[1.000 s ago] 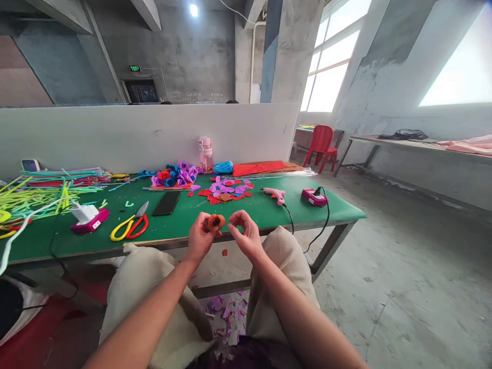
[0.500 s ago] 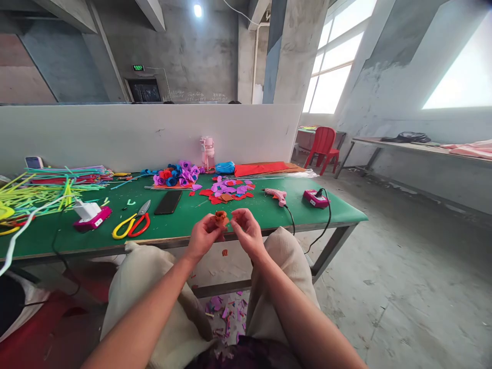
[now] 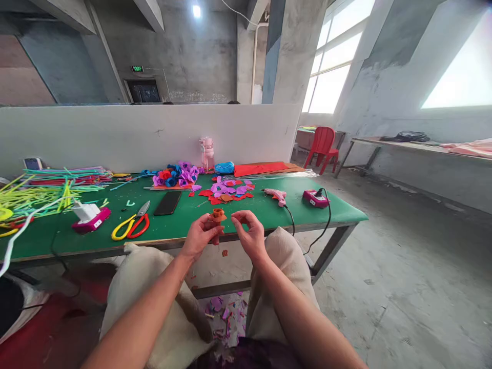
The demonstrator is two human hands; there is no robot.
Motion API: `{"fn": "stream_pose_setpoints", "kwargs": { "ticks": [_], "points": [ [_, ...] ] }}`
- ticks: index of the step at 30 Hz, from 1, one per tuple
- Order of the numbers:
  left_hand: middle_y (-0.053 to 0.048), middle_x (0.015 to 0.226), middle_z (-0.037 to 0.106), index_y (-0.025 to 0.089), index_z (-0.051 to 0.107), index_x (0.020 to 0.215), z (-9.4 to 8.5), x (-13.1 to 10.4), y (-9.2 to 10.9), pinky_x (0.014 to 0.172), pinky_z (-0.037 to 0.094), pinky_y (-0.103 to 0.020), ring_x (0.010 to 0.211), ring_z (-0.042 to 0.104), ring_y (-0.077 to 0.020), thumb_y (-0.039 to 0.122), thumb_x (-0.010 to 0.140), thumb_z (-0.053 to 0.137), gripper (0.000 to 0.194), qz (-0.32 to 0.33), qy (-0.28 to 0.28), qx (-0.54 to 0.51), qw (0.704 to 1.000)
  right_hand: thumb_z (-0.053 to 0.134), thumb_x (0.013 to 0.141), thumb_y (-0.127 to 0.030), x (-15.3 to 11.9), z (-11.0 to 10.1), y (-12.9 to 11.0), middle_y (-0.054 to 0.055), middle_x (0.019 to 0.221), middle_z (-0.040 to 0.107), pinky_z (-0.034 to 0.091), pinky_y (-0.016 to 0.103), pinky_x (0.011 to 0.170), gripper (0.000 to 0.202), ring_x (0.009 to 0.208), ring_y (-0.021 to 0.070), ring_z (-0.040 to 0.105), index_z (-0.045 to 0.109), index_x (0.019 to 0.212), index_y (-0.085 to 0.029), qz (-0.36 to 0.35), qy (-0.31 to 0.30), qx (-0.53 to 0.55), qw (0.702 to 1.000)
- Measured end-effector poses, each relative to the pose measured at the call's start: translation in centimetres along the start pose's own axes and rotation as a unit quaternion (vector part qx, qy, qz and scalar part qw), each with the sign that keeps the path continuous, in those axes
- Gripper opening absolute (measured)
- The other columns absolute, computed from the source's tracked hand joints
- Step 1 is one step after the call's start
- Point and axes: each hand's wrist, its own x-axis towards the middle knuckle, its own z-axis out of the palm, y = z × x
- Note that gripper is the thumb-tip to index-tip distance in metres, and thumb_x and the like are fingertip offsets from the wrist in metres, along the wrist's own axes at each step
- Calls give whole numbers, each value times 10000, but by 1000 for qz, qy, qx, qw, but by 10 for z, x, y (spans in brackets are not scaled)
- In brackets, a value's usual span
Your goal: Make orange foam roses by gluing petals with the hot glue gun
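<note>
My left hand [image 3: 200, 237] pinches a small orange-brown paper flower [image 3: 219, 215] from below, just beyond the table's front edge. The flower stands roughly upright, with its rolled centre on top and a petal spreading to the right. To its right, my right hand [image 3: 249, 233] is apart from the flower, its thumb and fingertips drawn together. Whether anything small sits in that pinch I cannot make out. Beyond the hands lies a pile of loose purple and red paper petals [image 3: 226, 188]. A pink glue gun [image 3: 275, 196] rests on the table to the right of the petals.
On the green table [image 3: 200, 223] lie scissors [image 3: 132, 225], a black phone [image 3: 168, 203], finished flowers [image 3: 179, 174], a pink bottle [image 3: 206, 154], coloured stems [image 3: 49, 187] and a magenta power socket [image 3: 315, 198] with a black cable. Paper scraps [image 3: 226, 315] litter the floor.
The flower has tipped more upright in my left hand, which has shifted slightly left. My right hand has drawn a little away from the flower.
</note>
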Motion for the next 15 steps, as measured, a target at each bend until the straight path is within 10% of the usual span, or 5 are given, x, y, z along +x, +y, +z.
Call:
{"fn": "stream_pose_setpoints", "kwargs": {
  "ticks": [15],
  "points": [
    [17, 600, 625, 149, 560, 762, 2, 1, 0, 359, 339, -177, 396, 452, -58, 399, 619, 769, 356, 9, -8, 111, 994, 629, 781, -237, 6, -8, -4, -8, 692, 588, 442, 267, 650, 51, 639, 136, 528, 657, 744, -214, -18, -41, -100, 994]
  ]
}}
